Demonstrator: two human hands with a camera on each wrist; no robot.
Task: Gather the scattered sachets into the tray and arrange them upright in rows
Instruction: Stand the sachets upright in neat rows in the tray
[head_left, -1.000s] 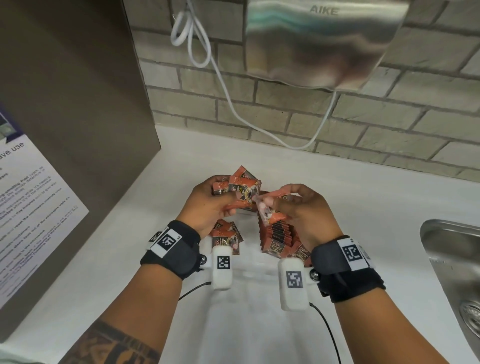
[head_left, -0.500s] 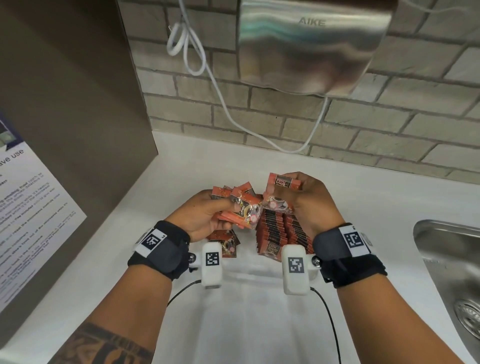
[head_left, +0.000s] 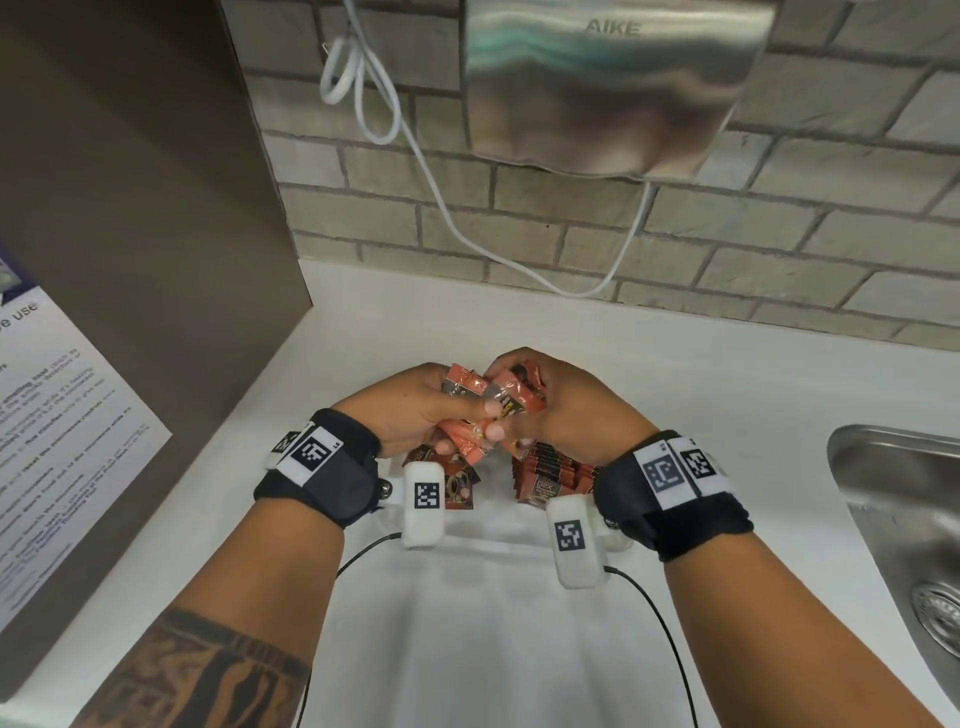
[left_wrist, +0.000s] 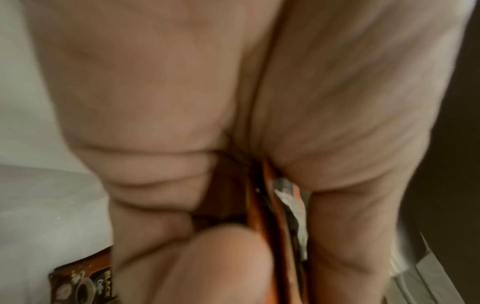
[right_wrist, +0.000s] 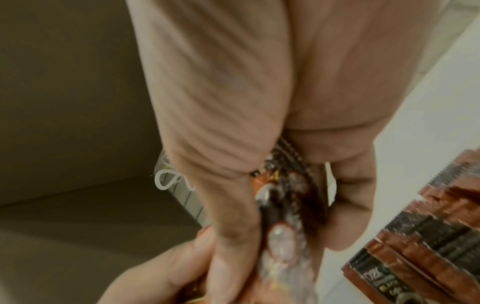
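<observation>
Nearest: clear tray (head_left: 467, 540) on the white surface (head_left: 727, 415), its near part bare. Tray is see-through, so its walls are easy to misjudge when dropping sachets in.

In the tray, right side: row of sachets (head_left: 550, 473) standing on edge, packed. Left side: a lone sachet (head_left: 457, 486), leaning, can't tell if supported. Risk: a careless insert knocks the row over domino-style.

Just above and beyond: both hands meet over the tray. Left hand (head_left: 410, 410) grip curled round a loose bunch of sachets (head_left: 470, 410); right hand (head_left: 566, 410) grip pinches the same bunch from the other side. The bunch is fanned at mixed angles, foil looks slick. Likely failure: one slips out mid-shuffle and lands flat in the tray or on the surface.

Far right: sink (head_left: 904, 519); a flicked sachet could end up there.
</observation>
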